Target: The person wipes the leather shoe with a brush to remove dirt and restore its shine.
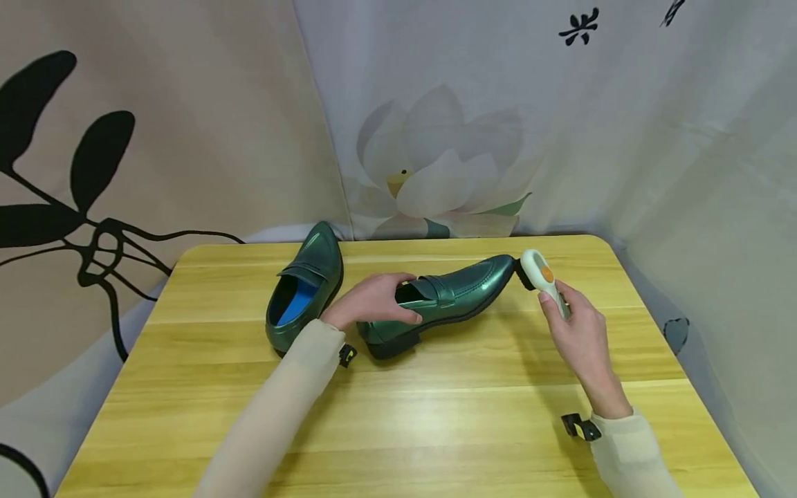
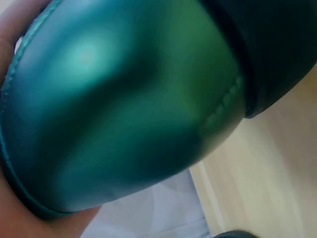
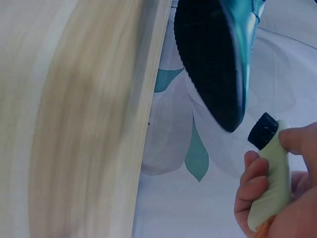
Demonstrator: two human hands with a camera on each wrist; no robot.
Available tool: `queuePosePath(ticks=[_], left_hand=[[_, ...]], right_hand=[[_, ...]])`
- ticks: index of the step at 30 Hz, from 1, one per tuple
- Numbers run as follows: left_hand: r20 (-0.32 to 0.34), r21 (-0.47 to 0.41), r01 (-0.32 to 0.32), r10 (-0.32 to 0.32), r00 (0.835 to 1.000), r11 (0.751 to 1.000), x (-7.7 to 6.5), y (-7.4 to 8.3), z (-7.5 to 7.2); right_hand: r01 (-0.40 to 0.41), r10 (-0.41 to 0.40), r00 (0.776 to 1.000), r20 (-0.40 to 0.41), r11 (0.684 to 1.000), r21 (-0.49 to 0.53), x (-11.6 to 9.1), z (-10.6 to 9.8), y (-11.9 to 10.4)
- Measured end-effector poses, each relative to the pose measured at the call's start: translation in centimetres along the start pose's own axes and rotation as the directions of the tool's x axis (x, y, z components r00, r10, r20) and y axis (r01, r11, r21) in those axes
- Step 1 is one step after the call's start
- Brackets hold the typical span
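Shoe [image 1: 463, 294] sits mid-bench [image 1: 436, 422], toe at 2 o'clock, tilted with the sole partly showing; toe looks raised off the bench. Can't tell if the heel bears on the bench. Left hand [image 1: 376, 301] has its grip round the shoe's rear, at the rim of the foot opening. Right hand [image 1: 579, 328] has its grip clasped round the brush [image 1: 540, 273] handle, brush off the toe's 3 o'clock. Bristles [image 3: 263, 131] just beside the toe tip — right wrist view shows a gap.

Risks, my read:
- Shoe pivots. Left grip is all at the back, toe has no visible support; a push from 3 o'clock puts a long lever on it. Cause: too much force at the tip.
- Shoe slips in the grip. Upper looks glossy, likely slick; only the rim gives real purchase.
- Scuffing. Bristles block is small; a tilted stroke could land the hard brush head on the finish.
- Missed stroke. Gap at the tip is slight — misjudge it and the brush skids past or catches the sole edge.
- Knock-on. Other shoe [image 1: 316, 266] stands at the left hand's 9 o'clock, right by the cuff [image 1: 320, 339]; a backward jerk could shove it.
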State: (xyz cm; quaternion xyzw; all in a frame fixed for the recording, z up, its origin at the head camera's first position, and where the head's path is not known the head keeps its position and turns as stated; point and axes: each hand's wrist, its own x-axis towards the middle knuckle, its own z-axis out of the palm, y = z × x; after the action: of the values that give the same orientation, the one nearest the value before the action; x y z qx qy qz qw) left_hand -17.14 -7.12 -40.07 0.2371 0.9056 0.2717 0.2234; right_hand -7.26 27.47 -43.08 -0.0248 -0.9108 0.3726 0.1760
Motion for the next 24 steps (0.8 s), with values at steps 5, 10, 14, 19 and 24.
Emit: queuePosePath(ticks=[5,10,14,19,24], left_hand=[[0.045,0.181,-0.04,0.032,0.998,0.983,1.3,0.2,0.0],[0.07,0.284,-0.037,0.017,0.997,0.958,1.7,0.7,0.6],[0.062,0.358,-0.038,0.017,0.998,0.933,1.4,1.2,1.3],[0.022,0.474,-0.045,0.04,0.999,0.879,0.5,1.7,2.7],[-0.095,0.579,-0.043,0.119,0.988,0.814,-0.5,1.8,4.3]], right_hand=[[0.024,-0.024,0.999,0.04,1.0,0.01,-0.3,0.6,0.1],[0.069,-0.069,0.997,0.046,0.998,0.011,-0.5,1.2,0.0],[0.1,-0.101,0.992,0.07,0.995,0.015,-0.7,1.7,0.1],[0.119,-0.12,0.989,0.09,0.993,0.014,-0.8,2.2,0.2],[0.113,-0.114,0.99,0.083,0.993,0.018,-0.6,2.2,0.1]])
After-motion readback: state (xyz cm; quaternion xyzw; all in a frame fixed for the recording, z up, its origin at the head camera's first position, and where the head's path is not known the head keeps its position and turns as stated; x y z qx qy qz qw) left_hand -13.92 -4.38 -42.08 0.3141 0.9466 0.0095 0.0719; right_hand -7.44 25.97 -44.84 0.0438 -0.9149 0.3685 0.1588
